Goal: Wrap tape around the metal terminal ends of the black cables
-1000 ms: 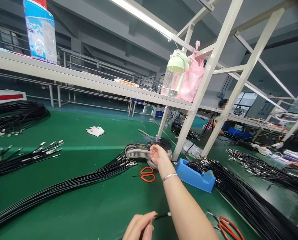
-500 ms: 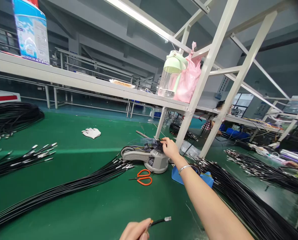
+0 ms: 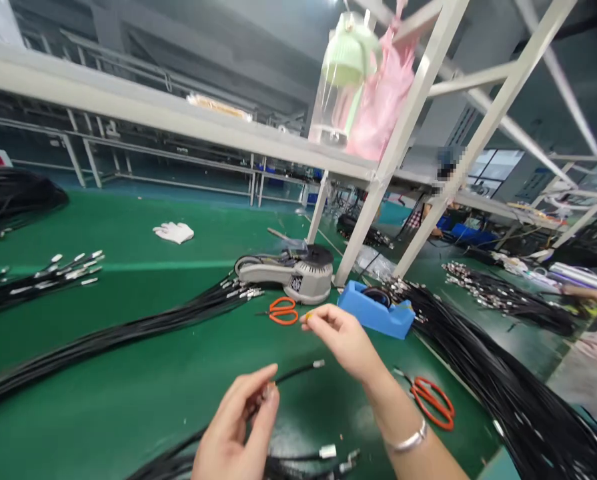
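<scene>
My left hand [image 3: 241,423] is closed around a black cable [image 3: 295,371], whose metal-tipped end sticks out to the right. Between the thumb and forefinger of my right hand [image 3: 339,337] is a small piece of amber tape [image 3: 309,317]. Just beyond that hand lie orange-handled scissors [image 3: 283,311], beside a grey round tape dispenser [image 3: 308,280]. A blue tape dispenser [image 3: 375,310] stands to the right of it. Below my left hand, more black cables with silver connectors [image 3: 328,452] are partly hidden.
A long cable bundle [image 3: 143,330] runs across the green table [image 3: 128,393]; another bundle [image 3: 478,373] lies at right. Red-handled scissors [image 3: 433,402] rest near my right forearm. A white glove [image 3: 174,232] lies at the back, under a shelf [image 3: 178,120] with an upright post [image 3: 378,193].
My right hand has come back from the grey dispenser toward my left hand, with a bit of amber tape in its fingers. The view has tilted down, and my left hand shows more fully.
</scene>
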Available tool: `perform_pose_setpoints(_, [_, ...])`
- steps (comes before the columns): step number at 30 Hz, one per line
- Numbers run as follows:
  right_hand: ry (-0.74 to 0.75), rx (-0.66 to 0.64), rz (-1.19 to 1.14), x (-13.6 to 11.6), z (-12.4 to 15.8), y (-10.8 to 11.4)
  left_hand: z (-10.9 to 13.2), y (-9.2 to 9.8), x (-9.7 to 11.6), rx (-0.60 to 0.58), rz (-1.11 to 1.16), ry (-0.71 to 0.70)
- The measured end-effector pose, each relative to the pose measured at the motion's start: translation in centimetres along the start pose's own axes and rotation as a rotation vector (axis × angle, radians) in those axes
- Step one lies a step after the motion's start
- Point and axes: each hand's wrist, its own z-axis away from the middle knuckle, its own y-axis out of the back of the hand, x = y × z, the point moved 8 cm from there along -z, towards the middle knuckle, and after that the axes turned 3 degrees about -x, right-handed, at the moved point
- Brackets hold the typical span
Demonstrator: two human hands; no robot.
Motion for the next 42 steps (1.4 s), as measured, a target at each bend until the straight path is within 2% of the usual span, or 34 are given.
perform_pose_setpoints(2, [-0.053, -0.071, -0.103, 0.1, 3.9, -2.1, -0.1, -0.5, 0.3, -0.046, -0.015, 0.023])
perform_pose_setpoints(5, [-0.110, -0.067, -0.122, 0.1, 7.2, -2.8, 0.0, -1.3, 0.6, -0.094, -0.044, 0.027])
perform_pose_setpoints(12, [-0.104, -0.069, 0.004, -0.9, 9.2, -1.7, 0.2, -2.8, 0.5, -0.279, -0.003, 0.072])
perform_pose_setpoints(18, [-0.204, -0.082, 0.012, 0.4, 10.3, -2.3, 0.7, -3.9, -0.4, -0.381, -0.022, 0.117])
perform_pose_setpoints(21, [-0.219, -0.070, 0.055, 0.4, 10.4, -2.2, 0.9, -4.2, -0.7, -0.371, -0.025, 0.122])
perform_pose_setpoints(27, [-0.151, -0.087, 0.113, -0.5, 10.5, -2.2, 1.0, -4.1, -0.4, -0.320, 0.029, 0.128])
perform_pose_setpoints(31, [-0.237, -0.072, -0.135, 1.2, 10.5, -2.8, 1.0, -3.5, 0.0, -0.219, 0.093, 0.133])
perform_pose_setpoints(35, [-0.346, 0.034, -0.459, 3.3, 10.8, -3.1, 1.1, -2.7, 0.3, -0.101, 0.158, 0.157])
perform_pose_setpoints(38, [-0.309, 0.105, -0.556, 3.2, 10.9, -3.4, 1.2, -2.5, 0.2, -0.057, 0.193, 0.178])
perform_pose_setpoints(42, [-0.293, 0.120, -0.599, 2.5, 11.0, -4.6, 1.4, -2.7, 0.0, -0.052, 0.208, 0.204])
